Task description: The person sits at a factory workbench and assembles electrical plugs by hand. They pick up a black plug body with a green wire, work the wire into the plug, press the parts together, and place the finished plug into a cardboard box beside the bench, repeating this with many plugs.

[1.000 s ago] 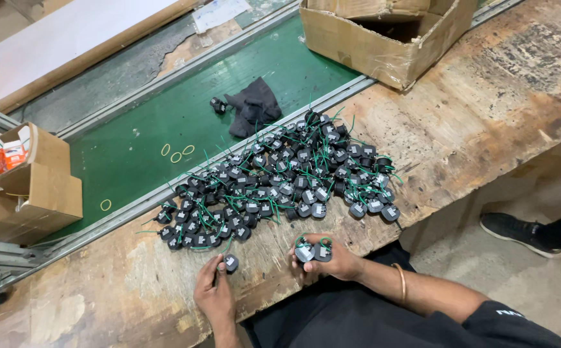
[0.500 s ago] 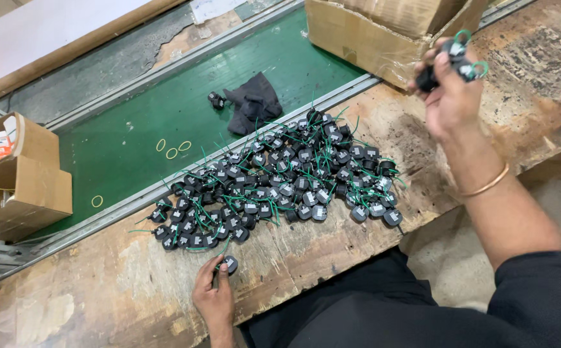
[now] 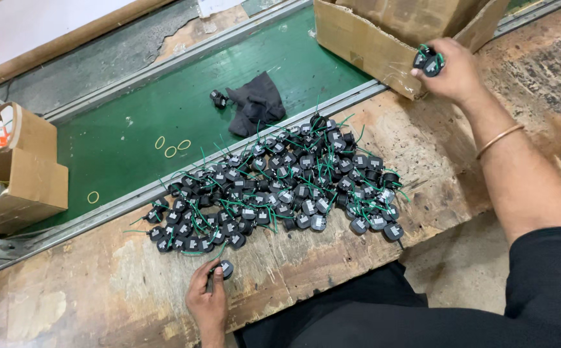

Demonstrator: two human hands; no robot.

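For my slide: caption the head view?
Right hand lifts wired parts to a cardboard box; left hand pinches another.

One cam only, head-worn, looking steeply down from above at the tabletop (image 3: 68, 296) and green belt (image 3: 164, 109); mid-range, both hands in frame; no 2nd view to overlap.

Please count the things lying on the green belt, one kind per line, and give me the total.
Yellow rubber rings: 4
Dark cloth: 1
Small black part beside the cloth: 1
Total: 6
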